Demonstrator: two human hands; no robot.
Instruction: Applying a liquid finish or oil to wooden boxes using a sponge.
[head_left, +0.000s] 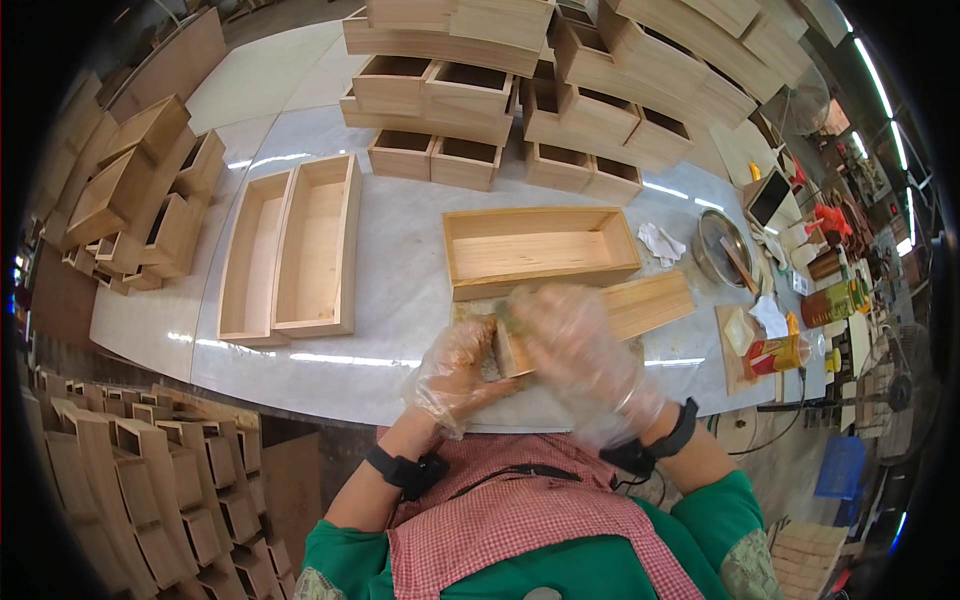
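Observation:
A long wooden box (655,303) lies on its side near the table's front edge, a broad flat face upward. My left hand (452,372), in a clear plastic glove, grips its left end, with the thumb along the near side and the fingers at the far corner. My right hand (578,345), gloved the same way and blurred by motion, presses down over the box near that end. A bit of dark green shows at its fingertips; what it is I cannot make out. Just beyond the hands stands an open wooden box (545,284), darker at the rim.
Two open boxes (318,250) lie side by side at the left. Stacked boxes (430,95) rise at the back, others (150,190) at the far left. To the right are crumpled white paper (661,244), a metal bowl (712,245) with a brush-like stick, and a red-yellow container (778,355).

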